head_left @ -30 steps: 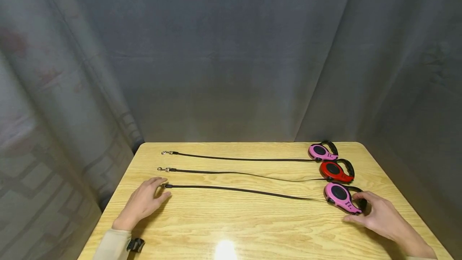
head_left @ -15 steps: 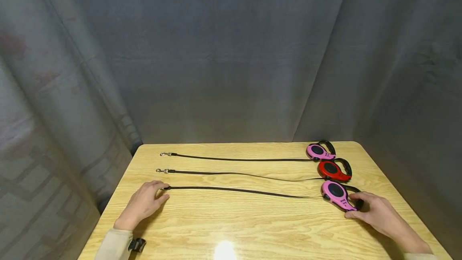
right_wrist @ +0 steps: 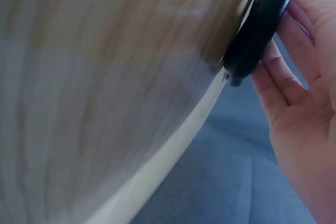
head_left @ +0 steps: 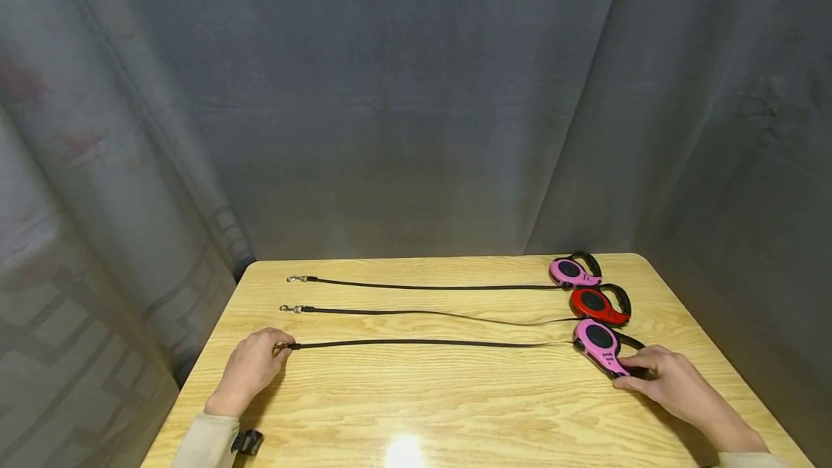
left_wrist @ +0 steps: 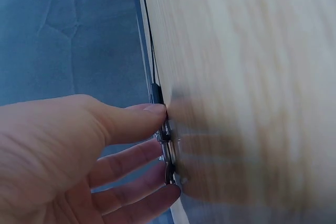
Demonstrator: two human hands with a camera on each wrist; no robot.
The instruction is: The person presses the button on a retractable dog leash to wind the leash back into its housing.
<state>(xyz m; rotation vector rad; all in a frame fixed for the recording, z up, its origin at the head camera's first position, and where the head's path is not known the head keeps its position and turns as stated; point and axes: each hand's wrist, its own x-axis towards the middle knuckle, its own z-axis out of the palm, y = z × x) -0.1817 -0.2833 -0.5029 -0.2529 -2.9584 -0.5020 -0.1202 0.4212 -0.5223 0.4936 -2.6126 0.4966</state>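
A pink retractable dog leash [head_left: 597, 344] lies nearest me on the right, its black handle [right_wrist: 256, 32] held between the thumb and fingers of my right hand [head_left: 669, 383]. From its casing a black strap [head_left: 409, 341] runs left along the table, almost straight. At the strap's left end, my left hand [head_left: 250, 367] pinches the metal clip [left_wrist: 168, 153], which the fingers partly hide in the head view. Behind the pink leash, close to its casing, lies a red retractable leash [head_left: 594, 303]. Farther back is another pink retractable leash [head_left: 572, 271].
The red leash's strap [head_left: 390, 312] bends gently toward its metal clip [head_left: 290, 308]. Parallel behind it, the back strap [head_left: 422, 287] ends in a clip [head_left: 297, 279]. Grey curtains [head_left: 403, 128] surround the wooden table [head_left: 403, 403] at the back and sides.
My left fingers have closed on the clip and drawn it slightly left and toward me. My right hand has shifted the near pink leash a little left; its strap lies straighter.
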